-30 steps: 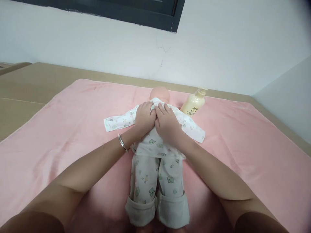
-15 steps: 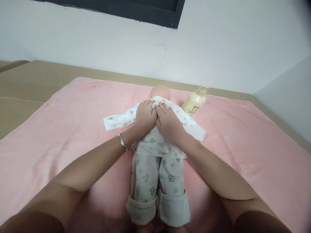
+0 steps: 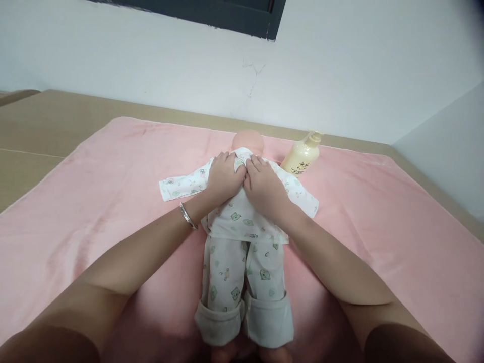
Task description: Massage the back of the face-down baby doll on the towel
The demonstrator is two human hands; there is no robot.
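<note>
A baby doll in a white printed top and trousers (image 3: 227, 272) lies on a pink blanket (image 3: 143, 151), its bald head (image 3: 248, 141) toward the wall and its feet toward me. Its sleeves stretch out to both sides, and the trouser cuffs are rolled up. My left hand (image 3: 226, 176) rests flat on the left of the doll's upper back, a silver bangle on the wrist. On the right of the upper back lies my right hand (image 3: 264, 184), palm down. The thumbs almost meet at the middle. Both hands are open, holding nothing.
A pale yellow pump bottle (image 3: 301, 156) stands beside the doll's right-side sleeve. The blanket covers a tan wooden surface (image 3: 68, 116). Behind it rises a white wall (image 3: 189, 65) with a dark frame (image 3: 242, 17) at the top.
My hands have moved slightly apart on the doll's upper back, the right fingers a little further right. The whole view has shifted slightly.
</note>
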